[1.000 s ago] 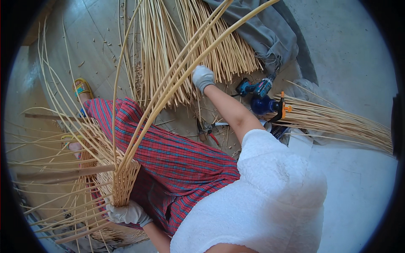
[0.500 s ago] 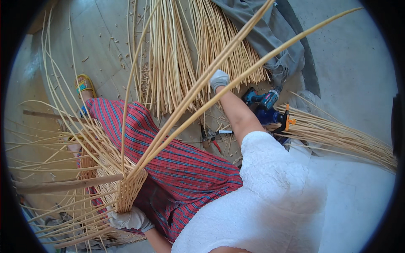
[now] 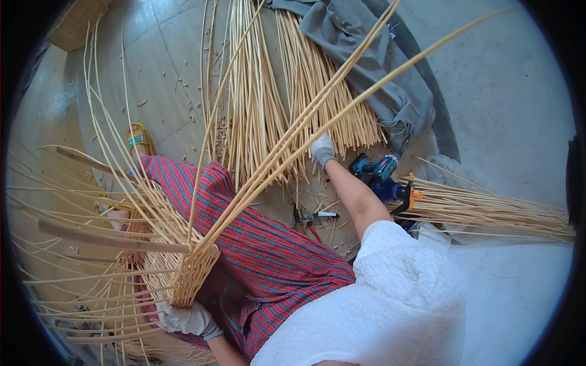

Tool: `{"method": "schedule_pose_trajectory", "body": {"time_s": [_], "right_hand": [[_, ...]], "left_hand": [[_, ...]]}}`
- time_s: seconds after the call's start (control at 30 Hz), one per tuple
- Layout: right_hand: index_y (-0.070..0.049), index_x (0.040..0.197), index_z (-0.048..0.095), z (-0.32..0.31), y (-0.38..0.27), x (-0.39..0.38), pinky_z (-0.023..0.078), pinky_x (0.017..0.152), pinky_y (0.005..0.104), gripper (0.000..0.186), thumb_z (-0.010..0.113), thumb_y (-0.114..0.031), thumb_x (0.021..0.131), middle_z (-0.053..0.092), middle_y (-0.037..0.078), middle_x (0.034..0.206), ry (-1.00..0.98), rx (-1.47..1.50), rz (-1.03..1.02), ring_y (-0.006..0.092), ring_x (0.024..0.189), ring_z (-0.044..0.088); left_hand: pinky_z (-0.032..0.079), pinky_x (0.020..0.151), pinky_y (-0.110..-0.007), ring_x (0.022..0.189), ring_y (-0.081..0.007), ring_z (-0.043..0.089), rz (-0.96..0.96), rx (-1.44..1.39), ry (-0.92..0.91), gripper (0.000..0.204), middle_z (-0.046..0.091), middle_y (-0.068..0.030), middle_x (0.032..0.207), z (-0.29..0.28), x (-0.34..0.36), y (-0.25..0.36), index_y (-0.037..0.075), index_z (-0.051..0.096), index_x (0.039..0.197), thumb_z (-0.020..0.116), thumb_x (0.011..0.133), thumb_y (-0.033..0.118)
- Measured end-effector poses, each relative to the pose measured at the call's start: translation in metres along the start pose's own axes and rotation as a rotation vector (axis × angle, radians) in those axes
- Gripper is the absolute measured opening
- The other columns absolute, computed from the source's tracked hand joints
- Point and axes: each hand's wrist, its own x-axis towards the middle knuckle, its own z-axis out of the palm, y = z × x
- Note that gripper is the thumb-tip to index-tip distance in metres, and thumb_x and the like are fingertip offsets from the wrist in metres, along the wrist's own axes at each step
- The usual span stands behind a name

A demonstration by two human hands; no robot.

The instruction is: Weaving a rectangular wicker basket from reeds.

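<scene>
A partly woven wicker basket (image 3: 196, 277) leans across my lap at the left, with long pale stakes spreading out from it. My left hand (image 3: 188, 319), in a white glove, grips the basket's lower end from below; part of its fingers is hidden by the weave. Wooden bars (image 3: 116, 239) stick out leftward from the basket. My right hand (image 3: 322, 150), also gloved, reaches out to the near ends of a large bundle of willow rods (image 3: 256, 104) on the floor. Its fingertips are hidden among the rods, so their hold does not show.
Pruning shears (image 3: 303, 218) and a white-handled tool (image 3: 326, 215) lie beside my right forearm. A cordless drill (image 3: 381, 166) and a blue spray bottle (image 3: 390, 190) stand to its right, before another rod bundle (image 3: 500, 210). A grey cloth (image 3: 390, 79) covers some rods.
The view has shifted, so the floor and basket sit lower and slightly further right. My right hand has come a little nearer along the rod ends. My left hand keeps hold of the basket.
</scene>
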Motion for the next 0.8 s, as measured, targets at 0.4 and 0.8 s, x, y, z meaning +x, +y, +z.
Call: {"method": "schedule_pose_trajectory", "body": {"time_s": [0.4, 0.8], "right_hand": [[-0.005, 0.112, 0.062, -0.037, -0.043, -0.063, 0.035, 0.043, 0.0229, 0.03, 0.053, -0.033, 0.104, 0.054, -0.003, 0.072, -0.102, 1.231, 0.107, 0.0079, 0.049, 0.036], [-0.005, 0.116, 0.062, -0.104, -0.155, -0.366, 0.055, 0.065, 0.028, 0.024, 0.058, -0.023, 0.101, 0.068, 0.006, 0.086, -1.545, 0.321, -0.517, 0.0128, 0.074, 0.066]], "left_hand": [[0.032, 0.11, -0.053, 0.127, -0.0383, 0.047, 0.006, -0.195, -0.182, 0.073, 0.053, -0.0185, 0.137, -0.037, 0.02, 0.018, 0.005, 0.044, 0.144, 0.075, 0.084, 0.029], [0.054, 0.082, -0.037, 0.096, -0.0296, 0.069, 0.017, -1.126, -0.73, 0.034, 0.068, -0.0175, 0.108, -0.139, 0.017, 0.045, 0.003, 0.064, 0.124, 0.065, 0.094, 0.02]]}}
